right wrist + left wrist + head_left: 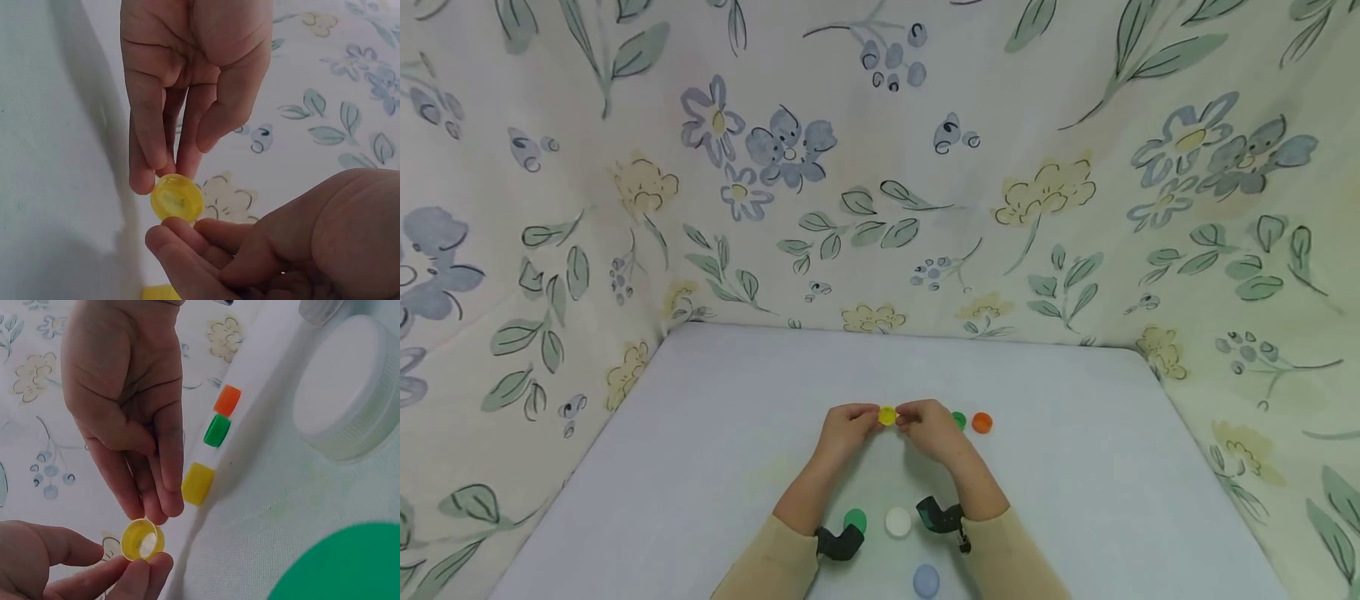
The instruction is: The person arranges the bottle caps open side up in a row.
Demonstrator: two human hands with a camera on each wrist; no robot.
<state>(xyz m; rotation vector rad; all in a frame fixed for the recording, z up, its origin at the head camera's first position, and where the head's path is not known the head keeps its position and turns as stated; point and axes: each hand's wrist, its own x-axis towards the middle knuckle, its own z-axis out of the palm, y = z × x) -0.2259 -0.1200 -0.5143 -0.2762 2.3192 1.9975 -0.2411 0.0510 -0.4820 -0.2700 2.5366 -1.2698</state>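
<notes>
Fingers of the left hand (844,431) and the right hand (931,432) touch one small yellow cap (887,416) from two sides. The tips are on its edge, and the cap is up off the desk (722,400), right between the two hands. All these fingers look loose and mostly straight. Both thumbs stand a little apart from the cap. In the left wrist view, the cap's round rim and hollow inside show.

One more yellow cap (197,484) sits on the desk near the right fingers; the right hand hides it from the head view. A small green cap (960,420) peeks out to the right of the right hand, and an orange cap (982,423) is just beside it, farther from the fingers.

Closer to the person than the fingers, round lids lie on the desk. The green lid (855,520) is by the left wrist, the white lid (898,522) is beside it, between the arms, and the blue lid (927,581) is the farthest back from the fingers. Tan sleeves (767,558) cover the arms, and each wrist has a black camera (841,544). Past the fingers hangs a cloth (865,150) with flowers and leaves.
</notes>
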